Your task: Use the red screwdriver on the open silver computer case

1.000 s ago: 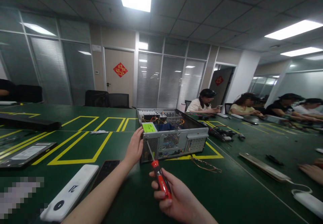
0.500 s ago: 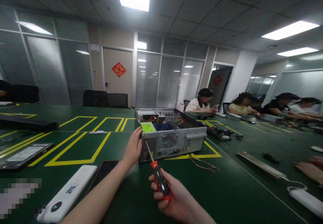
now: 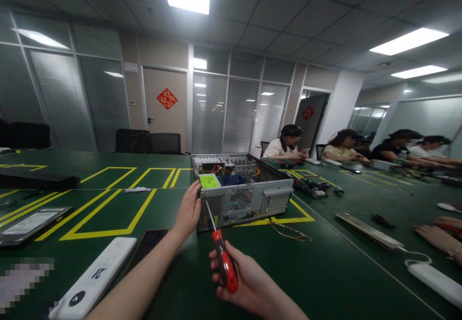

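Note:
A grey metal computer case [image 3: 258, 198] lies on its side, its top uncovered. My left hand [image 3: 187, 208] rests against its near left corner with the fingers stretched out, beside a power supply with a bright green label [image 3: 209, 181]. In my right hand [image 3: 240, 274] is a red and black screwdriver [image 3: 224, 262], the fingers wrapped round its handle. Its shaft points up and away to the perforated back panel of the power supply. The tip is near or at a screw position there; contact is too small to make out. Wires show inside the case.
On the green table [image 3: 173, 262], a white device marked 21 [image 3: 96, 274] and a dark phone [image 3: 149, 245] lie left, with a drive [image 3: 34, 224] farther off. Glasses [image 3: 290, 231] lie right of the case, near a long pale bar [image 3: 368, 230]. Several co-workers sit to the right.
The screwdriver handle has turned in my right hand, now showing more red. My left hand stays at the case corner. The whole view has shifted slightly.

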The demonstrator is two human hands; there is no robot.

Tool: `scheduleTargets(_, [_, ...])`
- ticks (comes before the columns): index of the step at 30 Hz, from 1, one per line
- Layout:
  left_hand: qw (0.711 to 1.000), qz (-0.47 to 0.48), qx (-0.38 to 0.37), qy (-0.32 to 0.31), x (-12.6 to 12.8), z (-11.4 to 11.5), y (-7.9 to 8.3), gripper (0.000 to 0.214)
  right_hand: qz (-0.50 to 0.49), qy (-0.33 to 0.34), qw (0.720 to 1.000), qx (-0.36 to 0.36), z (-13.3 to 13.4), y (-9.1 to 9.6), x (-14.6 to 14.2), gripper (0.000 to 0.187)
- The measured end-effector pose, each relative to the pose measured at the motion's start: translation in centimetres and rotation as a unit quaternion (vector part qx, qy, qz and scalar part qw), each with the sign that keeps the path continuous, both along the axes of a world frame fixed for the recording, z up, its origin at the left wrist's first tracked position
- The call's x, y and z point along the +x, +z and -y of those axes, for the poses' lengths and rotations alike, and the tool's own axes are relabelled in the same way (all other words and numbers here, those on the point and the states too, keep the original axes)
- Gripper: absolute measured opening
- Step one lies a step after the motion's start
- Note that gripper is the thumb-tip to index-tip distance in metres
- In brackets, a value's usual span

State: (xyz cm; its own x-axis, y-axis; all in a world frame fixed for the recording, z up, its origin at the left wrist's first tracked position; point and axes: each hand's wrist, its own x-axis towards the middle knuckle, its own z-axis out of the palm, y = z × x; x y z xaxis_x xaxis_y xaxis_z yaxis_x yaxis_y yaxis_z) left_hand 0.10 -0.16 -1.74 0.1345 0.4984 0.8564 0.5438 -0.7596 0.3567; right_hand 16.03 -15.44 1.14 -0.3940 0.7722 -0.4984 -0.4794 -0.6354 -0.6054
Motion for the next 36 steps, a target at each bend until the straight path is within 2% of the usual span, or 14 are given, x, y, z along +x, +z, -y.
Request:
scheduleTargets(2, [1.0, 0.001, 0.0, -0.001, 0.0, 0.0, 0.0, 0.043, 0.001, 0.021, 1.0, 0.003, 0.0, 0.1, 0.1, 0.044])
scheduleTargets(4, [1.0, 0.001, 0.001, -0.002, 0.0, 0.0, 0.0, 0.044, -0.004, 0.02, 1.0, 0.008, 0.0, 0.1, 0.2, 0.036])
scheduleTargets(7, [1.0, 0.0, 0.002, 0.0, 0.0, 0.0, -0.1, 0.043, 0.009, -0.032, 0.999, 0.038, 0.1, 0.2, 0.1, 0.012])
scheduleTargets(8, [1.0, 0.0, 0.001, 0.001, -0.1, 0.0, -0.1, 0.043, 0.016, -0.05, 0.998, 0.044, 0.1, 0.2, 0.1, 0.01])
scheduleTargets(10, [1.0, 0.0, 0.001, 0.003, -0.1, 0.0, -0.1, 0.043, 0.028, -0.076, 0.996, 0.036, 0.1, 0.2, 0.0, 0.011])
scheduleTargets(13, [1.0, 0.0, 0.003, 0.003, -0.1, -0.2, -0.2, 0.043, 0.042, -0.08, 0.996, 0.013, 0.0, 0.0, -0.1, 0.014])
scheduleTargets(18, [1.0, 0.003, -0.002, -0.002, -0.1, -0.3, -0.3, 0.043, 0.045, -0.015, 0.999, 0.009, -0.3, -0.3, 0.1, 0.037])
scheduleTargets(22, [1.0, 0.004, -0.001, -0.004, -0.1, -0.3, -0.3, 0.043, -0.021, 0.001, 1.0, -0.002, -0.4, -0.3, 0.3, 0.039])
scheduleTargets(27, [1.0, 0.003, 0.001, -0.002, 0.0, -0.2, -0.2, 0.043, -0.053, -0.04, 0.998, -0.008, -0.3, -0.1, 0.4, 0.018])
scheduleTargets(29, [1.0, 0.004, 0.001, -0.001, 0.0, -0.2, -0.2, 0.043, -0.073, -0.05, 0.996, -0.009, -0.3, 0.1, 0.5, 0.016])
scheduleTargets(36, [1.0, 0.003, -0.001, -0.004, -0.1, -0.3, -0.2, 0.043, -0.216, 0.001, 0.976, -0.031, -0.3, 1.3, 1.0, 0.035])
